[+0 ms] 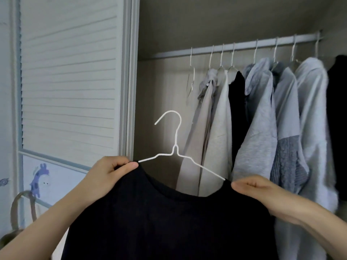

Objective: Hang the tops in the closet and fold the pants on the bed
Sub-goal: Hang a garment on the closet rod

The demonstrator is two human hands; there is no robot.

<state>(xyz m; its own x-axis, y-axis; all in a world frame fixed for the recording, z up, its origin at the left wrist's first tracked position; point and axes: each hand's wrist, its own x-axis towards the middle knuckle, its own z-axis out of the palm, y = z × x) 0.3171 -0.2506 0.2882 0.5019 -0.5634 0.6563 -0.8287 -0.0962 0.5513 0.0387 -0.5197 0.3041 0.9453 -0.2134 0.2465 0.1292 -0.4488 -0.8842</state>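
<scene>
The black top (pixel 169 218) sits on a white hanger (pixel 176 147), held up in front of the open closet, below the rail (pixel 244 46). The left hand (pixel 110 175) pinches the top's left shoulder over the hanger arm; the right hand (pixel 262 194) is closed on the right shoulder. Settle both shoulders evenly first, since the right arm sits lower. Then lift the hook to the rail's bare left end, beside the 1 empty hanger (pixel 191 77), clear of the hung tops (pixel 262 119).
</scene>
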